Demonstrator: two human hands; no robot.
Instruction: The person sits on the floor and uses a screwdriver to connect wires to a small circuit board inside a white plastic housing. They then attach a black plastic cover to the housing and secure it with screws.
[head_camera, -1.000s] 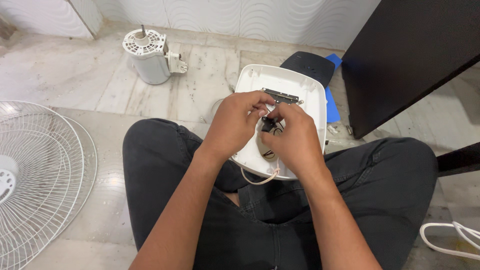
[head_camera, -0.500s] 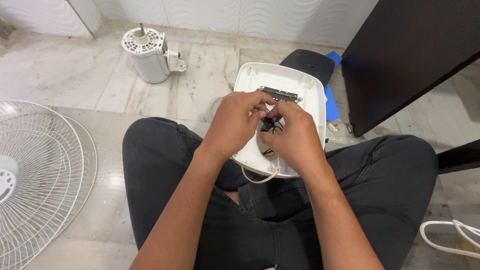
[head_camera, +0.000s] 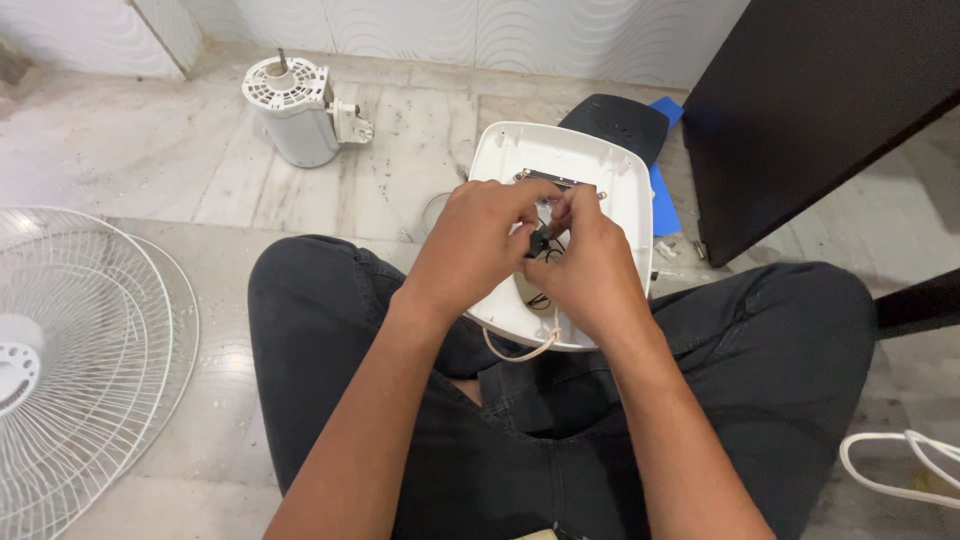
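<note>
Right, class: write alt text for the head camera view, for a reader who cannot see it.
Left hand and right hand pinch a small black part with thin wires inside a white plastic housing resting on the person's lap. On the marble floor lie a white fan grille and a white motor unit.

Bare forearms without sleeves, no rings or watch showing; dark charcoal trousers (head_camera: 700, 400) cover both legs.

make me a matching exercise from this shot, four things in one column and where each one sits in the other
Things:
1. fan grille
2. motor
3. white base
4. white cable

Places:
A. floor, far right, near corner
B. on the lap, under both hands
C. floor, far left
D. floor, upper left, by the wall

Pairs: 1-C, 2-D, 3-B, 4-A
</note>
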